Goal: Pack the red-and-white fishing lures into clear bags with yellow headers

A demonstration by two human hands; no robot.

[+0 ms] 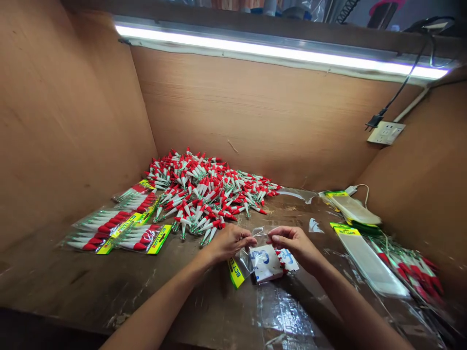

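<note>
My left hand [228, 241] and my right hand [294, 245] meet at the middle of the wooden bench [109, 287]. Both pinch the open mouth of a clear plastic bag [251, 253] with a yellow-green header. The bag lies over a small white pad with blue marks [265, 263]. Just behind my hands spreads a big heap of red, white and green fishing floats [204, 192]. A few red-tipped pieces show under my right hand.
Several filled packets with yellow headers [120, 228] lie at the left. Empty clear bags [368, 260] and a stack of them [352, 209] lie at the right, with more floats [412, 272] beyond. Wooden walls enclose the bench; a wall socket [386, 132] and lamp [277, 51] are above.
</note>
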